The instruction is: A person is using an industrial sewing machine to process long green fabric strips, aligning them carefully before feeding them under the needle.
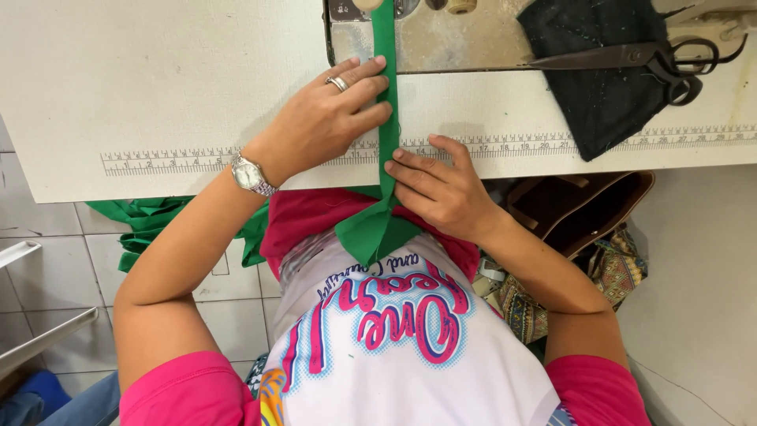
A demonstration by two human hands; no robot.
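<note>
A narrow folded green fabric strip [387, 118] runs from the sewing machine's metal bed [441, 39] down across the white table [158, 79] to my lap, where it widens. My left hand [327, 118], with a ring and a wristwatch, lies flat with its fingers pressing the strip's left edge. My right hand [438, 189] rests at the table's front edge, fingertips pinching and holding the strip from the right side.
A black cloth [603, 79] with dark scissors [646, 57] on top lies at the table's right. A printed ruler [173, 160] runs along the table's front. More green fabric [150, 221] hangs below left. A brown bag [576, 213] sits at right on the tiled floor.
</note>
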